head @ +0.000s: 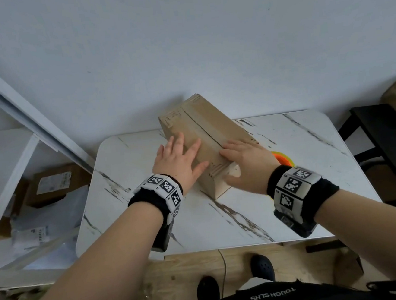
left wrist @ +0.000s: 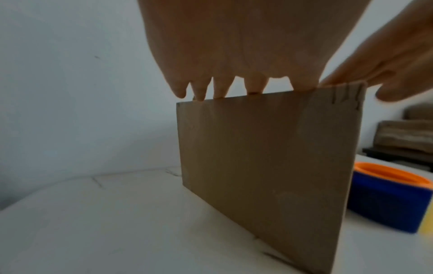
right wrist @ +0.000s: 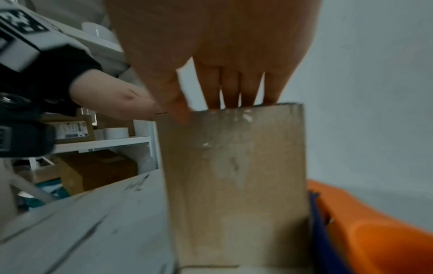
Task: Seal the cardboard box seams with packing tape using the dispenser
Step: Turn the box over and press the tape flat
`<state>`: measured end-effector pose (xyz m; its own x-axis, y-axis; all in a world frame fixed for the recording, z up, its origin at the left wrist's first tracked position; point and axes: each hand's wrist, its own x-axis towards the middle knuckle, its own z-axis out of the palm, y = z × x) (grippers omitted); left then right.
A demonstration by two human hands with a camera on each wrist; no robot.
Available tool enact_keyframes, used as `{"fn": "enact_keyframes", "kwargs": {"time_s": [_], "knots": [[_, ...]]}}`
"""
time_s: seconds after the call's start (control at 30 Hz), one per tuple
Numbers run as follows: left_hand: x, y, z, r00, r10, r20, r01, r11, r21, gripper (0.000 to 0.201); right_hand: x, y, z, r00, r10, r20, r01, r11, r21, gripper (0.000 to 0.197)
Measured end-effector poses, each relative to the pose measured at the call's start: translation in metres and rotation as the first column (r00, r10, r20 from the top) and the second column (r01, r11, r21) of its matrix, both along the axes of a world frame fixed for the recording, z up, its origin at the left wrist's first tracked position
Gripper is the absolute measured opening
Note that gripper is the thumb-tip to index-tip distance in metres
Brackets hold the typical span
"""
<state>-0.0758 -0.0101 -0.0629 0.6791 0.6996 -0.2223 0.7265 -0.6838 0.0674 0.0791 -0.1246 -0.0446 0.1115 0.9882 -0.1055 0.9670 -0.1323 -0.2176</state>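
the cardboard box (head: pixel 205 134) is standing on the marble-patterned table (head: pixel 247 217), turned at an angle to the person, with its top seam (head: pixel 203 127) running away from them. both hands are lying flat on the lid, 1 on each side of that seam, which looks meant to be holding the 2 flaps down and level so they are meeting before any tape goes on.

the left hand (head: pixel 177 159) is resting with fingers spread wide on the left flap, the fingertips (left wrist: pixel 199 92) reaching toward the far edge in the left wrist view. the right hand (head: pixel 244 162) is pressing with fingers straight and close together near the closer corner, while its thumb is hanging over the box's end face; neither hand is pinching or gripping anything.

the tape dispenser (left wrist: pixel 389 194), orange and blue, is sitting on the table just beside the box's right side, partly hidden behind the right hand in the head view. that is keeping it within easy reach of the right hand.

no shiny tape strip is showing along the seam, so the sealing itself is probably not yet begun. the likely next need is freeing 1 hand for the dispenser while the other is keeping the flaps shut.
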Motion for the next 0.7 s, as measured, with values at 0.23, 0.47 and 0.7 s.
{"fn": "enact_keyframes", "kwargs": {"time_s": [0.23,0.47,0.7], "knots": [[-0.009,-0.001,-0.001,0.997,-0.067,0.046,0.062,0.992,0.108,0.050,-0.040,0.008,-0.013,0.980,-0.160,0.117,0.172,0.979,-0.106,0.086],[-0.011,0.002,0.003,0.987,-0.136,0.089,0.123,0.982,0.144,0.054,-0.026,0.002,-0.005,0.999,-0.034,0.009,0.034,0.998,-0.044,0.064],[-0.008,-0.009,-0.008,0.974,-0.225,0.034,0.224,0.974,0.034,0.065,-0.022,-0.005,0.003,0.992,-0.107,0.069,0.113,0.990,-0.082,0.064]]}}
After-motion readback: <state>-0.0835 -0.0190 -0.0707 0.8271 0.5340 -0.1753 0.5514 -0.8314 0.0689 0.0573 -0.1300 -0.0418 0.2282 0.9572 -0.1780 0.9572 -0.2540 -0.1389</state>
